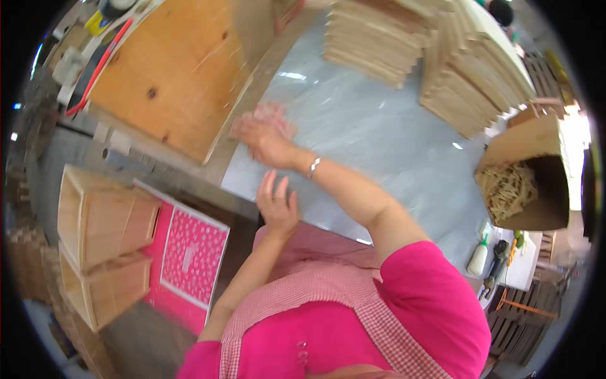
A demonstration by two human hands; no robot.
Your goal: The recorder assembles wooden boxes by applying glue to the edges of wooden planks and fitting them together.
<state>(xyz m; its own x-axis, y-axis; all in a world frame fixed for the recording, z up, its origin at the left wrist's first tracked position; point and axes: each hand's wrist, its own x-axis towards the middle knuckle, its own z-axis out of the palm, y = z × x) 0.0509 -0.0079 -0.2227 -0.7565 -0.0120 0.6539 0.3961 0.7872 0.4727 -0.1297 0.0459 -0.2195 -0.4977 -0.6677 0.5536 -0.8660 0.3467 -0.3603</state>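
Right hand (270,144) grips a pink cloth (276,115), left hand (278,207) open near the tabletop (372,132); overreaching could snag the cloth on the wooden board (173,76) at the tabletop's left.

At ten o'clock we see a broad orange-brown wooden board (183,69) with dark knots, a red strip (104,63) running along its outer side. Toward one o'clock we have a stack of pale wooden pieces (372,47), and at two o'clock a second, slanting stack (470,79). Our three o'clock holds an open cardboard box (521,142) with curly, pale scraps (505,189) inside; at four lies a white bottle (478,260) with a green top. Near eight to nine, we find two wooden boxes (117,221) beside a pink patterned panel (196,256).
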